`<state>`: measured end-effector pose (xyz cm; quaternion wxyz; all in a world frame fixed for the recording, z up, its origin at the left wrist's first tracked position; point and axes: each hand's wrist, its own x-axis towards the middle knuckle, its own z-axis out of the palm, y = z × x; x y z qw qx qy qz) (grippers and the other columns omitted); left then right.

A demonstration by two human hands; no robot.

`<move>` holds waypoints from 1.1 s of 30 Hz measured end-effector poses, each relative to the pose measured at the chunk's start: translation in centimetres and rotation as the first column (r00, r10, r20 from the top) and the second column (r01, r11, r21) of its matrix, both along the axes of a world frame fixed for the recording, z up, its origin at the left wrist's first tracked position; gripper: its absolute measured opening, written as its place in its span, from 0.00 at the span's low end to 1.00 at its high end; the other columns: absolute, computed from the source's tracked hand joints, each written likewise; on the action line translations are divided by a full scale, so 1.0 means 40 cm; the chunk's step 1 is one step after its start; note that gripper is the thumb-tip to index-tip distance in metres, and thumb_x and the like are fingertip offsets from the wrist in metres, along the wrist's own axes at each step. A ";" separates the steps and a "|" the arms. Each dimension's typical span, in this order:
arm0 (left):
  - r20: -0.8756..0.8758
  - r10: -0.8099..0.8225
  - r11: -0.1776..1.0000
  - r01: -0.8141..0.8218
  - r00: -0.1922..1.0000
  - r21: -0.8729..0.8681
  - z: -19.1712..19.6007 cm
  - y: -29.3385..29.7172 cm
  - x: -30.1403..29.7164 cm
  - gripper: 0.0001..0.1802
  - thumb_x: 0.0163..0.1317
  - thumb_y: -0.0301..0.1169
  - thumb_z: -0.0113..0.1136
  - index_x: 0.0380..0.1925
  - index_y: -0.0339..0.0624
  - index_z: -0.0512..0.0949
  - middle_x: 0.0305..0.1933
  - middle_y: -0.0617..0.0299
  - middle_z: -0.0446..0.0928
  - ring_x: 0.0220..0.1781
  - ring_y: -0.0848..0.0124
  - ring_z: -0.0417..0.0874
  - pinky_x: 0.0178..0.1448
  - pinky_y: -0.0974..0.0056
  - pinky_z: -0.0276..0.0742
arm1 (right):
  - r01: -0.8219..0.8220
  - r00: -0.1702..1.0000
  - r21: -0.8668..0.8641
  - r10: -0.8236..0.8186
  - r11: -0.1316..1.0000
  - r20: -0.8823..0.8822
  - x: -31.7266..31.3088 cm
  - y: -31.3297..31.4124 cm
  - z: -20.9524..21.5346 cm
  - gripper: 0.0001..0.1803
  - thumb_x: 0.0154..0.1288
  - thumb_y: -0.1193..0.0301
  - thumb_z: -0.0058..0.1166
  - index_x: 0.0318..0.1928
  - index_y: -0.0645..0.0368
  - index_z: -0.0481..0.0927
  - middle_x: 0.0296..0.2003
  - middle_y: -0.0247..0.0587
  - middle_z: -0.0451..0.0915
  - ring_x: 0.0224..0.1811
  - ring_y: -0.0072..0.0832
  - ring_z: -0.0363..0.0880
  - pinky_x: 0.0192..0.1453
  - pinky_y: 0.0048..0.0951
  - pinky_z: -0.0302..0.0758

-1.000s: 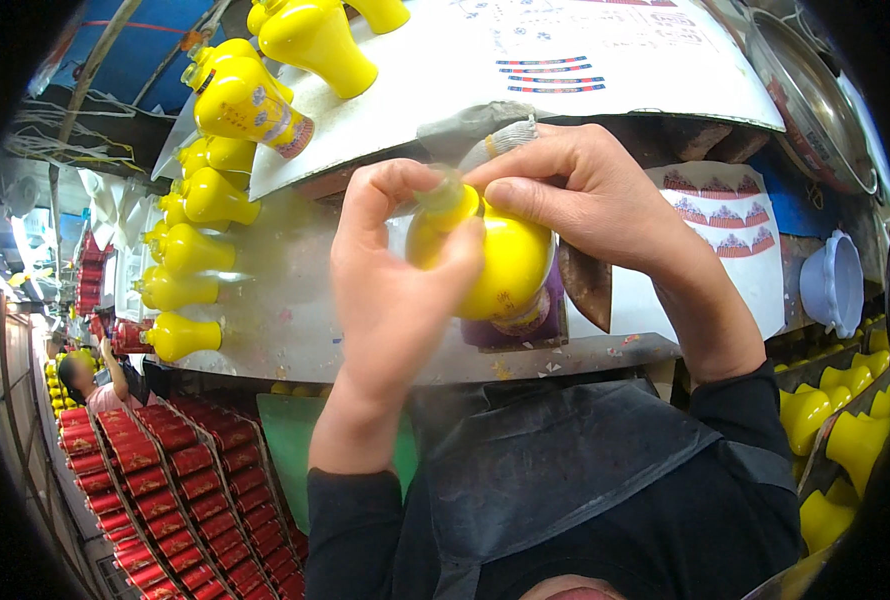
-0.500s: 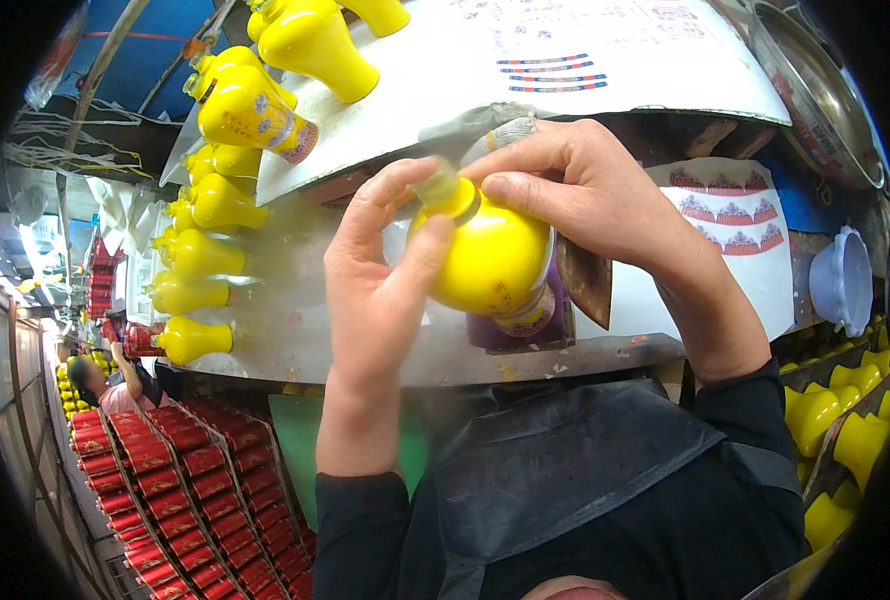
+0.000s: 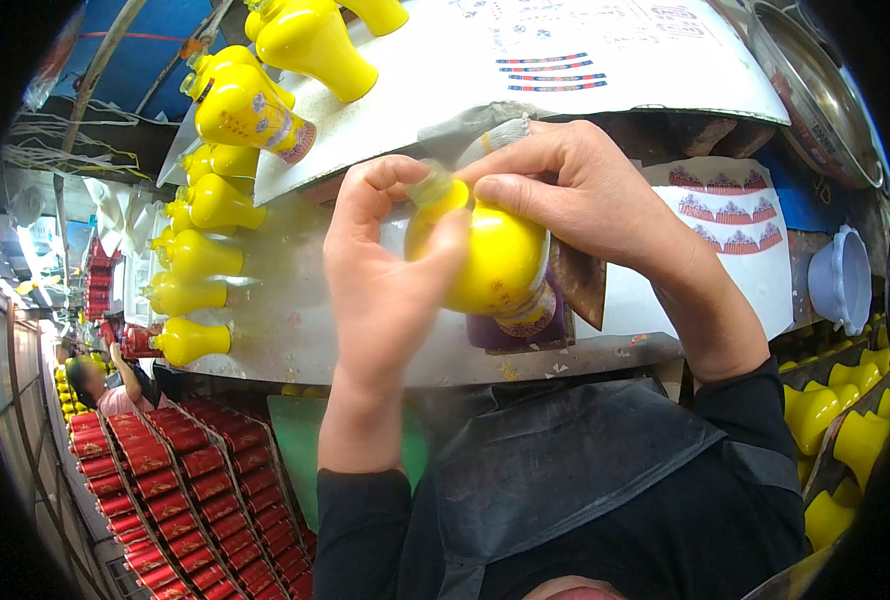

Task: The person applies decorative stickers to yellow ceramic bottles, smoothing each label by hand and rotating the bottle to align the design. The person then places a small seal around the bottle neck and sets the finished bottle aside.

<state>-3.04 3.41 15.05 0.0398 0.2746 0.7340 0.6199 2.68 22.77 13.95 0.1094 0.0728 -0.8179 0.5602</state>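
Observation:
A glossy yellow bottle (image 3: pixel 505 255) leans between my hands, its clear glass neck up and to the left, a patterned band around its foot. My left hand (image 3: pixel 390 260) closes around the neck and shoulder; its thumb, slightly blurred, lies across the yellow surface. On the other side, my right hand (image 3: pixel 575 190) presses thumb and fingers at the shoulder just below the neck. Part of the neck base is covered by fingers. Below the bottle's foot shows a purple block (image 3: pixel 495 334), and a brown wedge-like piece (image 3: pixel 577 285) stands beside it.
A white board (image 3: pixel 655 50) carries decal strips (image 3: pixel 555 72). Patterned decals lie on a white sheet (image 3: pixel 655 300) at right. Several yellow bottles (image 3: pixel 205 253) line the left side, near a decorated one (image 3: pixel 250 115). Red boxes (image 3: pixel 165 480), a pale basin (image 3: pixel 840 280) and a person (image 3: pixel 125 385) are farther out.
My left thumb has shifted right and down across the bottle's shoulder, uncovering more of the neck base. The right hand has barely moved, and the bottle keeps its tilt.

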 end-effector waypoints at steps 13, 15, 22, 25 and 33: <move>-0.030 -0.070 0.997 0.070 0.997 0.016 -0.025 -0.017 0.004 0.22 0.58 0.28 0.71 0.53 0.38 0.77 0.51 0.62 0.78 0.59 0.69 0.76 0.69 0.61 0.70 | 0.050 0.997 -0.042 -0.052 0.998 -0.054 0.005 -0.002 -0.012 0.17 0.76 0.64 0.55 0.50 0.65 0.89 0.39 0.48 0.89 0.40 0.31 0.88 0.49 0.30 0.82; -0.038 -0.119 0.992 0.120 0.992 0.035 -0.032 -0.027 0.009 0.24 0.60 0.28 0.71 0.57 0.39 0.77 0.55 0.61 0.78 0.62 0.68 0.76 0.72 0.60 0.68 | 0.048 0.998 -0.023 -0.049 0.999 -0.033 0.009 0.001 -0.005 0.17 0.78 0.64 0.57 0.51 0.65 0.88 0.40 0.44 0.89 0.41 0.27 0.87 0.49 0.27 0.83; -0.017 -0.149 0.987 0.149 0.989 0.056 -0.047 -0.042 -0.012 0.21 0.70 0.21 0.62 0.63 0.38 0.77 0.62 0.54 0.78 0.66 0.66 0.77 0.72 0.60 0.71 | 0.199 0.975 0.337 -0.151 0.920 -0.164 0.030 -0.021 0.036 0.16 0.64 0.63 0.71 0.43 0.65 0.90 0.35 0.45 0.88 0.34 0.28 0.86 0.40 0.27 0.82; 0.028 -0.135 0.985 0.131 0.990 0.109 -0.053 -0.040 -0.003 0.19 0.69 0.22 0.64 0.59 0.39 0.81 0.59 0.59 0.80 0.62 0.69 0.78 0.70 0.61 0.71 | 0.190 0.974 0.426 -0.115 0.884 -0.197 0.023 -0.017 0.054 0.14 0.62 0.65 0.72 0.40 0.65 0.90 0.32 0.44 0.87 0.32 0.29 0.86 0.37 0.27 0.81; 0.002 -0.156 0.981 0.154 0.988 0.116 -0.062 -0.044 -0.002 0.19 0.68 0.22 0.64 0.59 0.39 0.82 0.57 0.57 0.81 0.61 0.68 0.80 0.68 0.62 0.73 | 0.087 0.979 0.447 0.006 0.890 -0.204 0.009 0.008 0.058 0.10 0.63 0.69 0.72 0.39 0.63 0.90 0.30 0.40 0.86 0.30 0.27 0.83 0.36 0.25 0.80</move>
